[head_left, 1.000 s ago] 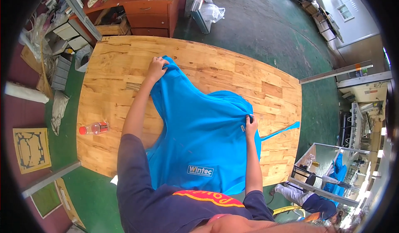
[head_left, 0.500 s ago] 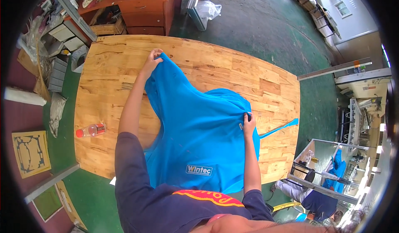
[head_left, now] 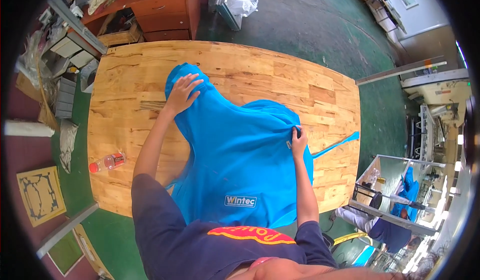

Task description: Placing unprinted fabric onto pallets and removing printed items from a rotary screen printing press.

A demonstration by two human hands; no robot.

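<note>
A bright blue cloth cover lies spread over the wooden table, with a pale printed label near its front edge and a small tag by its right side. On its narrow far-left end my left hand rests flat with fingers spread. My right hand pinches the cover's edge at the right, where folds gather. A blue strap runs out from beneath the right side across the wood. Part of the cover's near edge is hidden by my body.
The wooden table carries a clear bottle with a red cap on its left. Beyond the far-left corner stands a reddish drawer desk. Metal posts rise near the table corners. Another person is at lower right, near blue cloth.
My left hand has let go of the cover's far-left tip and now lies flat on it. That end has dropped onto the table, its tip rounded. The right hand keeps its pinch.
</note>
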